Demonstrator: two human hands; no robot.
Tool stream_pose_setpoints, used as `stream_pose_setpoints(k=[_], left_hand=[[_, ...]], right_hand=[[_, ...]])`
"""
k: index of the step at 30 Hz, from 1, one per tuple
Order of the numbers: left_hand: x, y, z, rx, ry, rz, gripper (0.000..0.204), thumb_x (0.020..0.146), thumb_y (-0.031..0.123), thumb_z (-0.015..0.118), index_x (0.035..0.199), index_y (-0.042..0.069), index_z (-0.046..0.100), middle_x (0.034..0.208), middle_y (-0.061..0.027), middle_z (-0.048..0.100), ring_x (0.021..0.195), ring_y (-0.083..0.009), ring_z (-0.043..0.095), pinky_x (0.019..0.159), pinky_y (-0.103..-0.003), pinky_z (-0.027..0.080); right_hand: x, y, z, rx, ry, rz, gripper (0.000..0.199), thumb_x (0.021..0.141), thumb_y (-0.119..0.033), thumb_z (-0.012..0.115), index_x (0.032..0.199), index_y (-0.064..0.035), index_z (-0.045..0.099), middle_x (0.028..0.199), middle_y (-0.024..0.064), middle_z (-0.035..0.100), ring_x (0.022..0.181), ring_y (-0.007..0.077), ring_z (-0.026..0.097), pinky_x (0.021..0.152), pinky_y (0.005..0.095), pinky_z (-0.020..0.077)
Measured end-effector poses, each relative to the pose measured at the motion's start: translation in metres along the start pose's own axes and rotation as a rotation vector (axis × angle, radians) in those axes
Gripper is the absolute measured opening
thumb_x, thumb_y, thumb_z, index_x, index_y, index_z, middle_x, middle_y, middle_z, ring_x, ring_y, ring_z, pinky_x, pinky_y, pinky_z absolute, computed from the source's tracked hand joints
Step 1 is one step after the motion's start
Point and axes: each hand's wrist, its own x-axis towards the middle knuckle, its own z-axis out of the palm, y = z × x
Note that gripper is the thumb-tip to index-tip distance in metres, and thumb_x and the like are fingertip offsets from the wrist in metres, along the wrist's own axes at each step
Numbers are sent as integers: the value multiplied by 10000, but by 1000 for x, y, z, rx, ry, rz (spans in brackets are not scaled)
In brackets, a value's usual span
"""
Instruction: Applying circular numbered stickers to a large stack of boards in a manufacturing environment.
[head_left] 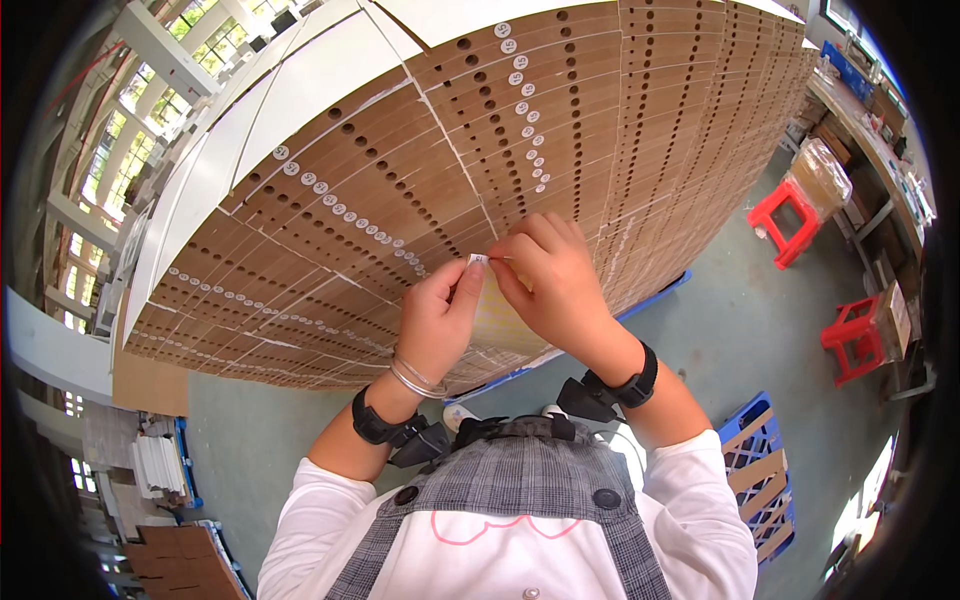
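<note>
My left hand [438,312] pinches a small white label [478,259] between thumb and forefinger. Close beside it, my right hand [556,278] has thumb and fingertips pressed together at the label's right side; what they grip is too small to make out. Below the label, between both hands, hangs a pale sheet with yellowish marks [505,318], partly hidden by the fingers. Beyond the hands rises a large stack of brown boards [590,130], edges facing me, with rows of dark round holes. Lines of round white stickers [345,212] run across several boards.
White panels [300,70] top the stack, and a blue pallet edge [655,298] shows under it. At the right stand two red stools [785,222] by a long workbench [870,140]. A blue pallet with brown strips [760,470] lies at lower right; brown boards [180,560] lie lower left.
</note>
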Motion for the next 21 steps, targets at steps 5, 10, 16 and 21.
stream_pose_setpoints(k=[5,10,16,21], left_hand=[[0,2,0,-3,8,-19,247,924,193,502,844,-28,577,551,-2,410,538,-44,339,464,-242,317],[1,-6,0,-114,27,-57,260,923,184,497,814,-43,559,554,-1,424,550,-36,354,473,-240,329],[0,-8,-1,-56,38,-36,286,923,185,496,763,-49,534,554,-8,439,547,-46,363,480,-249,339],[1,-10,-2,-53,42,-40,291,923,188,493,759,-50,533,544,-17,437,539,-52,362,479,-255,339]], right_hand=[[-6,-4,2,-201,1,-111,150,666,-44,648,745,-85,527,747,49,500,722,234,484,631,342,359],[-11,14,7,112,55,117,112,706,-31,639,749,-53,538,749,45,499,706,208,490,633,321,380],[-9,52,12,333,227,675,88,773,-63,644,793,-12,576,772,56,539,683,144,511,626,265,422],[-2,48,15,305,272,682,99,767,-61,652,781,-5,572,773,68,547,656,164,525,615,290,436]])
